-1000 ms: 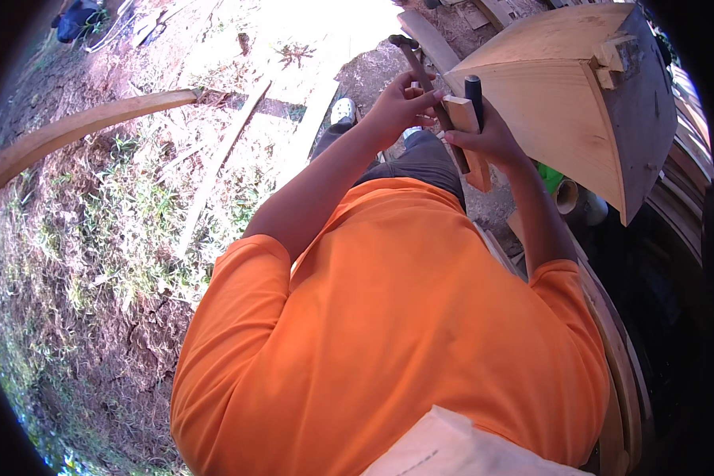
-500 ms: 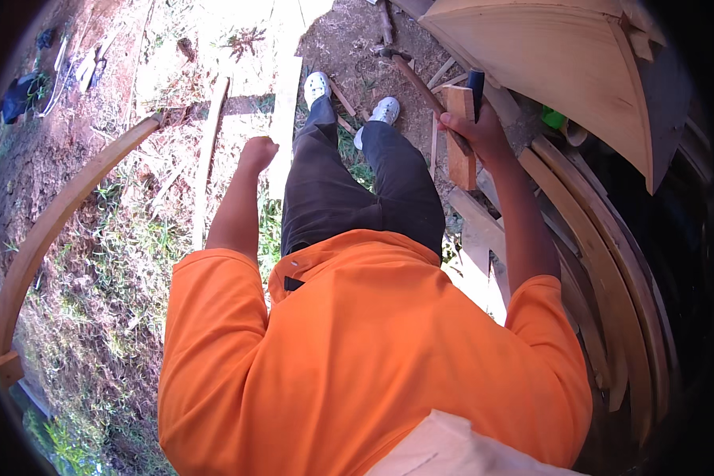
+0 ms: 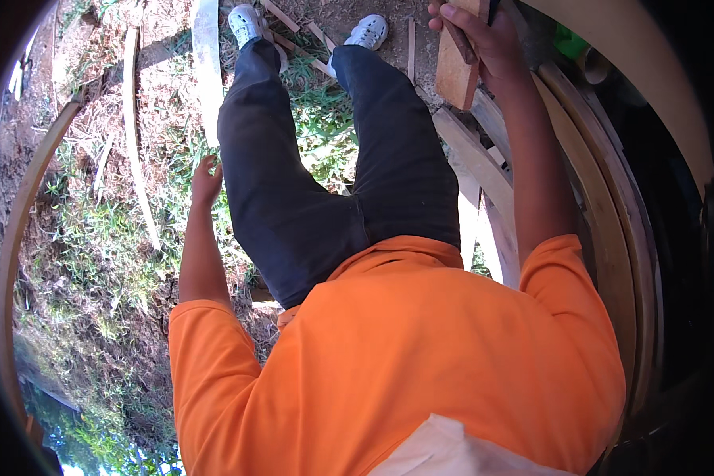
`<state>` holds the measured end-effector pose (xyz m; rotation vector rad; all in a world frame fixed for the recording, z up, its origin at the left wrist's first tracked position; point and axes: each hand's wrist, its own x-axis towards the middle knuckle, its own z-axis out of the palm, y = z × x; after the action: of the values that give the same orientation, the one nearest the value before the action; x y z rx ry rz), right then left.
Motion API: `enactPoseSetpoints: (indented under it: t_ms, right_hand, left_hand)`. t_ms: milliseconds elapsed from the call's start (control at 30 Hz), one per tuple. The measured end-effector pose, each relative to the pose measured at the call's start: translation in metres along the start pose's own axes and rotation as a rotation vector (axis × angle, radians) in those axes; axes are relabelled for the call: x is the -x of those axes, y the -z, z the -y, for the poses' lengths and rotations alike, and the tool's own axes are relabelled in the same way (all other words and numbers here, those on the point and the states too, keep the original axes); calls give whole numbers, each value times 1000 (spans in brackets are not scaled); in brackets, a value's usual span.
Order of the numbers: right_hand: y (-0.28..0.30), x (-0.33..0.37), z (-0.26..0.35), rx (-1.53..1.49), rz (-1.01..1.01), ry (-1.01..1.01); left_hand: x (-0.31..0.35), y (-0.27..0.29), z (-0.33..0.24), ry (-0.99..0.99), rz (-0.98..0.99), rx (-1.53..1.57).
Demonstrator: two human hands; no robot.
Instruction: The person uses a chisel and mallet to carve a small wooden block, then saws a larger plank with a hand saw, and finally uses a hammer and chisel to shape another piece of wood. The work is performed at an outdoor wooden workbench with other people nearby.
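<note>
At the upper right, my right hand [image 3: 496,47] is closed around a hammer's wooden handle [image 3: 459,41] together with a short wooden block [image 3: 455,78]. Beyond the top edge of the picture lies the hammer's head, out of sight. A slim dark piece also shows by my right fingers, too little of it to name. My left hand [image 3: 206,182] hangs beside my left thigh, holding nothing, its fingers loosely bent and apart. Close above it, a pale plank [image 3: 207,71] lies on the ground.
Long curved timbers [image 3: 599,182] are stacked to my right, beside a large wooden panel [image 3: 650,47]. A curved beam [image 3: 20,214] arcs along the far left. On the grass lies a thin strip [image 3: 132,135]. Wood scraps [image 3: 313,57] lie around my shoes [image 3: 366,32].
The hammer and block have moved up in the picture with my right hand, taking the hammer's head out of view. My left hand has dropped lower and leftward, its fist loosened.
</note>
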<state>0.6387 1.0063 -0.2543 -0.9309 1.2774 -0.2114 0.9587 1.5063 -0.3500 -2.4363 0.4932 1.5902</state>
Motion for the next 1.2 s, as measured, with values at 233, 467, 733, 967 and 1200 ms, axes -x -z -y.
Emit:
enactPoseSetpoints:
  t_ms: [233, 467, 733, 967, 1200]
  right_hand:
    - [-47, -41, -57, -207, -58, -73]
    - [-88, -81, -118, -31, -67, -134]
    - [-122, -97, -150, -50, -47, -259]
    - [-123, -113, -148, 39, -9, -236]
    - [-137, -119, -135, 18, -30, -188]
  left_hand:
    - [-185, -33, 23, -101, -164, -173]
    - [-383, -45, -29, -129, -357, -113]
    - [-438, -68, -79, 130, -485, -245]
    - [-437, -51, -74, 153, -508, -286]
    - [-378, -31, -56, 29, -525, -195]
